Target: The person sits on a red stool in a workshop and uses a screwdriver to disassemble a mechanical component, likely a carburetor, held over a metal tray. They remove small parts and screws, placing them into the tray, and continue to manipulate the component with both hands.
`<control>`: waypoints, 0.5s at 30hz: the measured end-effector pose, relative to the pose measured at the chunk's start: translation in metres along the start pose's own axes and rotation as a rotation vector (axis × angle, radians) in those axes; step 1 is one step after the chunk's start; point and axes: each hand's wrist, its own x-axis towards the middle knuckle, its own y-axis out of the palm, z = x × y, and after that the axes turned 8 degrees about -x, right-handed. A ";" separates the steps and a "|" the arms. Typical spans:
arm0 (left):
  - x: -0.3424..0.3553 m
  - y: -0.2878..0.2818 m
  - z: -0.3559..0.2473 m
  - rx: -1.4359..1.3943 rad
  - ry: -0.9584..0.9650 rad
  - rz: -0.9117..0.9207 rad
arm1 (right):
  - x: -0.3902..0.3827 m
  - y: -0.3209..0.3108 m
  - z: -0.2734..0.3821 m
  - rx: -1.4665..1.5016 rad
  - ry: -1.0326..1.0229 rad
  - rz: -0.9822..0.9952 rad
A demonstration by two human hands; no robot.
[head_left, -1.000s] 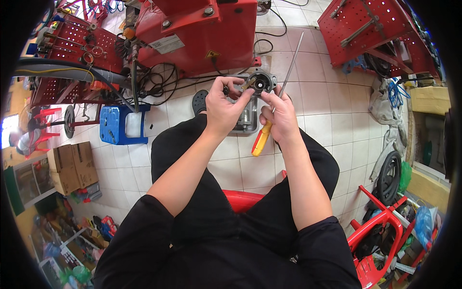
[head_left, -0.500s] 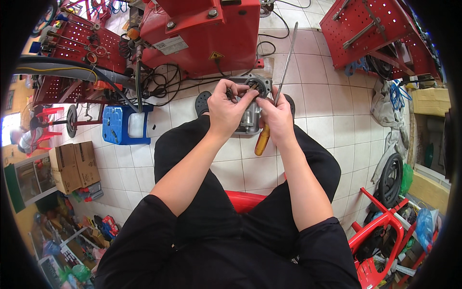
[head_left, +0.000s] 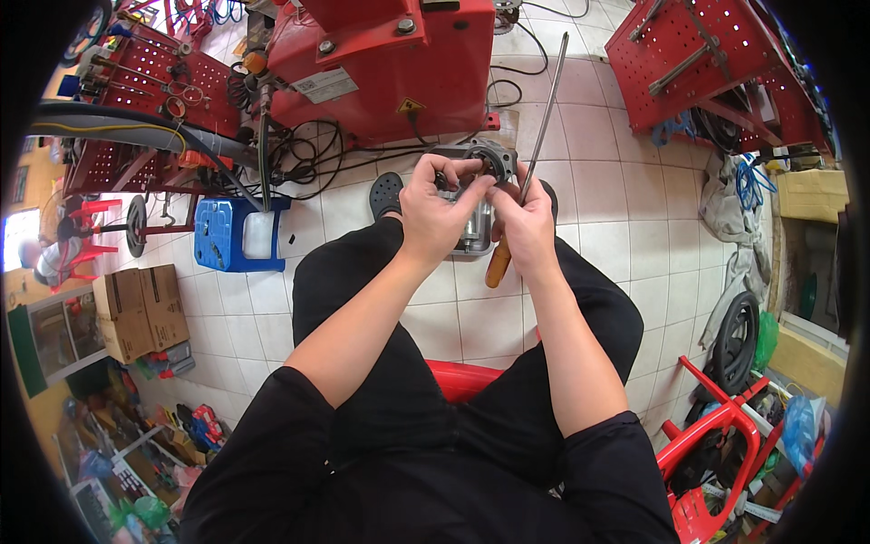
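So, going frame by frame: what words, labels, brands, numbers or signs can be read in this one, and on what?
Yellow triangular sign with a black lightning bolt: on the red machine; no words made out.
White label on that machine: print too small to read.
Cardboard boxes: printing too small and blurred to read.
Screwdriver in the right hand: no readable marking.
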 end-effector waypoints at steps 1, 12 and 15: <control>0.000 0.000 0.000 -0.005 -0.005 0.008 | 0.001 0.000 0.000 0.011 0.001 0.005; 0.010 -0.007 -0.005 0.115 0.120 0.183 | 0.005 -0.009 -0.001 0.212 0.182 0.046; 0.014 -0.011 -0.004 0.168 0.154 0.182 | 0.004 -0.009 -0.001 0.222 0.222 0.057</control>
